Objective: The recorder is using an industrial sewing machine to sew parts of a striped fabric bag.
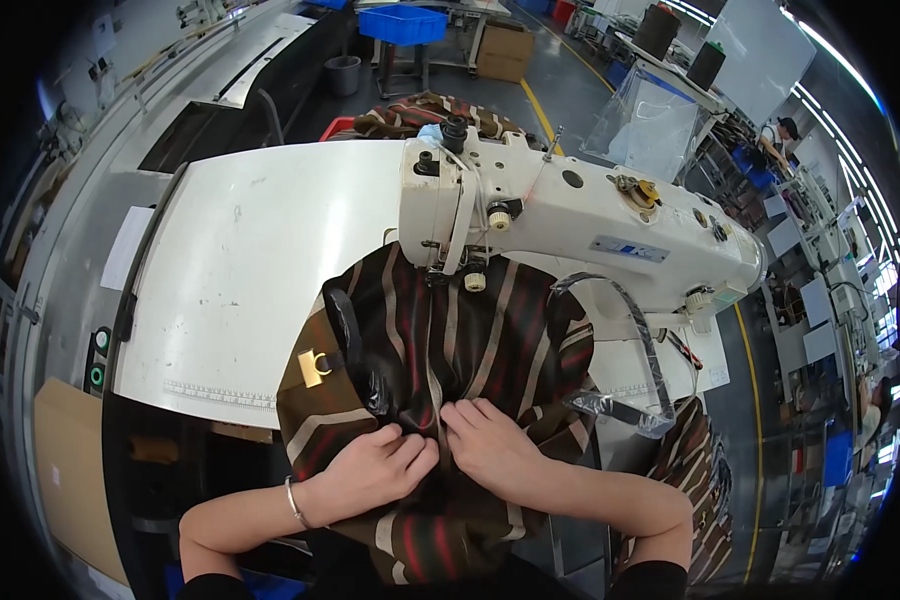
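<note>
A brown striped fabric bag [470,340], with red and cream bands, lies under the needle end of a white sewing machine [570,205] and hangs over the table's front edge. My left hand [375,468] grips the fabric near its middle, fingers curled in. Close beside it, my right hand [485,445] pinches the same fabric, knuckles up. A gold metal clasp [313,368] sits on the bag's left side, next to a dark strap [347,325]. On the right, another dark strap wrapped in clear plastic [635,420] loops over the table.
The white sewing table [260,250] carries a ruler strip [220,393] along its front edge. Small pliers or snips [684,350] lie right of the machine. More striped fabric [695,480] hangs at the right, and a pile [435,115] sits behind the machine. A cardboard sheet [70,470] stands at the left.
</note>
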The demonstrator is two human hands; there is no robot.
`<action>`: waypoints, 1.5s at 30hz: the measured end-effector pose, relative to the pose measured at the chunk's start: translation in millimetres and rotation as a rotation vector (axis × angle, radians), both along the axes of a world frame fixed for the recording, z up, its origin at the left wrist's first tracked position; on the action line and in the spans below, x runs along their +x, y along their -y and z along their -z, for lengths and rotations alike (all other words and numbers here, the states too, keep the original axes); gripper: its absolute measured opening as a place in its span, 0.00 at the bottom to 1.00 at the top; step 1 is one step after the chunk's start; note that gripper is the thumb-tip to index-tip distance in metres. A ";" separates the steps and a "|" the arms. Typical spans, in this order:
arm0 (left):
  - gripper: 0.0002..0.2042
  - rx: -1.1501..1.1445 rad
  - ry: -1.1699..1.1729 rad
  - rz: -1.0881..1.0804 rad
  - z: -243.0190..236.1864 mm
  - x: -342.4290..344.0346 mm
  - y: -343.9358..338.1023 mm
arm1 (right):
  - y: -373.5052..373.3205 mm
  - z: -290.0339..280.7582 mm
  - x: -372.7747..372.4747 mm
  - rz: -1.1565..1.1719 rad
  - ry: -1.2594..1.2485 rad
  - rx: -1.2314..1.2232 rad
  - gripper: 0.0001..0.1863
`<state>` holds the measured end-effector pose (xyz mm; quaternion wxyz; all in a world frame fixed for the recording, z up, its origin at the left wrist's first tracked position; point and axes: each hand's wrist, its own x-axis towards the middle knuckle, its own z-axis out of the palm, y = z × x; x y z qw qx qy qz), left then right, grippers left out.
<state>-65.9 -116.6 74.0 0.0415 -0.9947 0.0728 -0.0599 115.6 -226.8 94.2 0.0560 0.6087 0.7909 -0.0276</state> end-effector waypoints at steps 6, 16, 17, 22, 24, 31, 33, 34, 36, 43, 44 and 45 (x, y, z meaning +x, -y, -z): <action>0.19 -0.081 0.232 -0.137 24.0 7.5 6.0 | -3.5 35.5 19.1 -0.188 -0.011 0.319 0.12; 0.31 -0.078 0.042 -0.436 1.5 2.7 -6.7 | -15.2 -8.1 51.2 -0.001 -0.686 0.406 0.07; 0.26 -0.073 0.068 -0.425 -0.6 1.3 -15.2 | -15.7 -13.4 63.4 0.064 -0.819 0.443 0.06; 0.08 -0.247 0.005 -0.055 -55.2 -3.3 -78.2 | -24.3 -28.6 89.1 0.121 -1.031 0.298 0.05; 0.08 -0.493 0.036 -0.052 -75.3 -10.5 -102.2 | -27.7 -31.8 95.2 0.074 -1.120 0.254 0.06; 0.11 -0.561 -0.038 0.010 -89.2 -9.5 -111.1 | -43.2 -40.5 95.7 -0.010 -0.868 0.018 0.09; 0.16 -0.556 -0.035 0.003 -93.6 -3.8 -96.9 | -35.4 -38.5 82.5 0.057 -0.787 0.107 0.08; 0.16 -0.368 0.032 -0.118 -91.0 -1.3 -85.8 | -34.1 -38.0 75.3 0.063 -0.760 0.171 0.07; 0.17 -0.079 0.208 -0.219 -81.4 11.3 -67.5 | -34.5 -35.4 67.0 0.077 -0.732 0.228 0.07; 0.37 -0.295 0.101 -0.053 -65.7 42.7 -53.3 | -38.4 -34.7 74.4 0.028 -0.844 0.251 0.07; 0.37 -0.300 0.097 -0.046 -64.5 43.2 -54.2 | -39.6 -35.8 76.9 0.010 -0.906 0.184 0.07; 0.36 -0.254 0.066 -0.019 -63.1 43.1 -55.7 | -41.9 -31.8 79.7 0.019 -0.908 0.183 0.07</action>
